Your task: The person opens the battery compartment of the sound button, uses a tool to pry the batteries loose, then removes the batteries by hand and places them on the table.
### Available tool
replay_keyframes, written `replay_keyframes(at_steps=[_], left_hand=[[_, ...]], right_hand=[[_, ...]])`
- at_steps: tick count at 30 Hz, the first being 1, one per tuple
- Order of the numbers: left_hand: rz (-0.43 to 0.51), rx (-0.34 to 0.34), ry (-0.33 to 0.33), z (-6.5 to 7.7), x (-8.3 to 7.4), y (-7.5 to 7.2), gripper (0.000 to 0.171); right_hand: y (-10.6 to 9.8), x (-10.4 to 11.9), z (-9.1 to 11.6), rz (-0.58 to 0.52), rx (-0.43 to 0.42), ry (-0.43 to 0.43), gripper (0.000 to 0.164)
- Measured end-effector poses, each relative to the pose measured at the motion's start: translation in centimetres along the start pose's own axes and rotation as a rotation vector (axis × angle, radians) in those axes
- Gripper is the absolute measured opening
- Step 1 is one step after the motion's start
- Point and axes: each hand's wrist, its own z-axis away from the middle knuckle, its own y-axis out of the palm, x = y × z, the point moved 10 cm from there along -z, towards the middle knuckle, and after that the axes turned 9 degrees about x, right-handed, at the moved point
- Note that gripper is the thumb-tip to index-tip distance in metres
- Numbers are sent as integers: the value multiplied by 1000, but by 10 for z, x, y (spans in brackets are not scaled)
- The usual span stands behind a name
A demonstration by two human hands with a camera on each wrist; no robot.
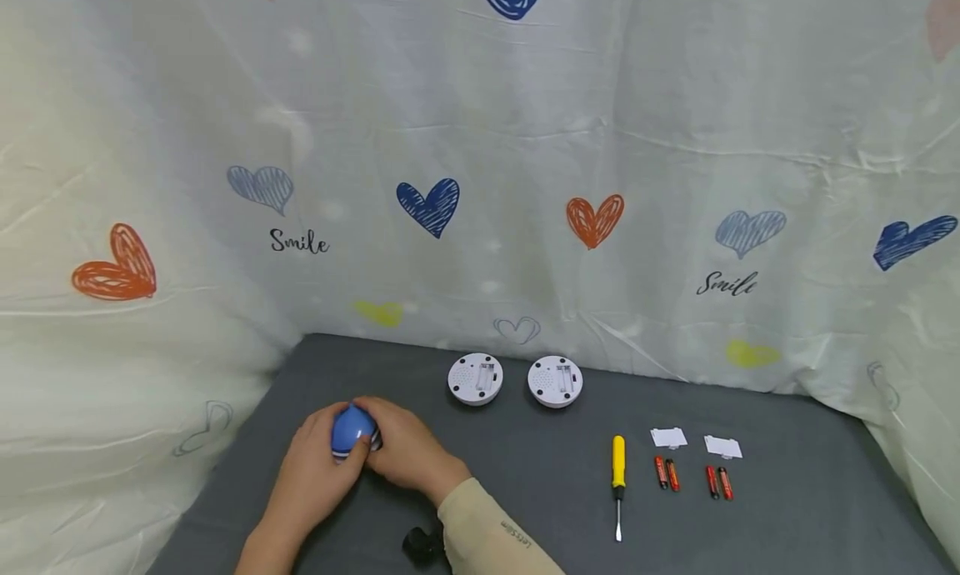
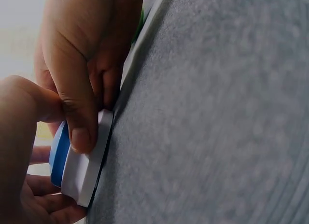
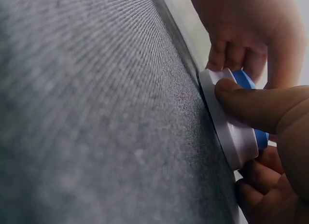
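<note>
A round buzzer button with a blue domed top and white base [image 1: 354,429] sits at the table's left, blue side up. My left hand [image 1: 313,467] curls round its left side, and my right hand [image 1: 408,446] holds it from the right. In the left wrist view, a thumb presses on the white base [image 2: 79,178], which stands on or just above the grey cloth. The right wrist view shows a thumb along the white rim [image 3: 227,122] and fingers curled about the far side. What lies under the base is hidden.
Two white round buzzers [image 1: 476,379] [image 1: 555,382] lie upside down at the back, battery slots uncovered. To the right are a yellow-handled screwdriver [image 1: 618,471], two white battery covers [image 1: 669,438] [image 1: 723,447] and several red-and-black batteries [image 1: 667,473]. A patterned curtain [image 1: 510,275] stands behind the grey table [image 1: 540,500].
</note>
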Motion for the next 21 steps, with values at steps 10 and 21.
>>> replay_keyframes(at_steps=[10, 21], left_hand=[[49, 65, 9, -1, -16, 14, 66], [157, 114, 126, 0, -60, 41, 61]], right_hand=[[-10, -16, 27, -44, 28, 9, 69], [-36, -47, 84, -86, 61, 77, 77]])
